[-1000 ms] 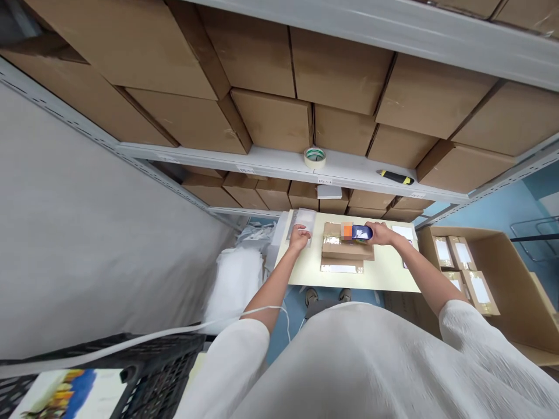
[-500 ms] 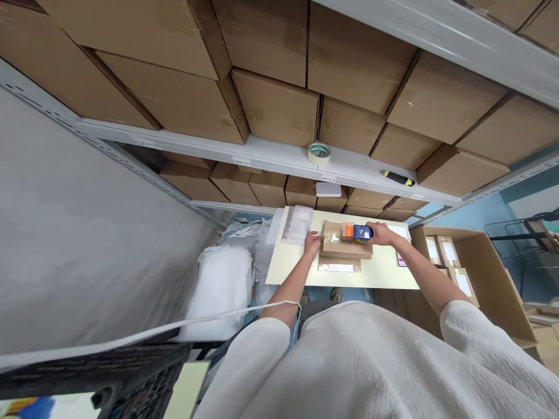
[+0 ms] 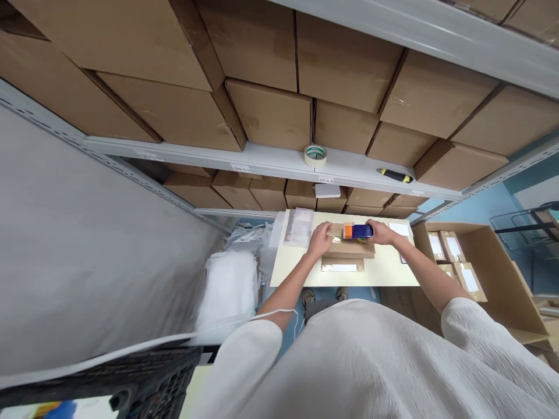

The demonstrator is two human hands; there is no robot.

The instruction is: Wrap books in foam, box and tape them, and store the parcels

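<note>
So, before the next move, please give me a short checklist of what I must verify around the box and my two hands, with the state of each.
1. Grip of the right hand on the blue tool: ok, the fingers hold its right end.
2. Left hand at the upper box: ok, it is at the left end.
3. Firmness of the left hand's hold: cannot tell.
4. Tape under the tool stuck flat: cannot tell, the tool hides part of it.
5. Knife away from the hands: ok, it lies on the shelf.
6. Plastic sleeve off the box: ok, it lies to the left.
</note>
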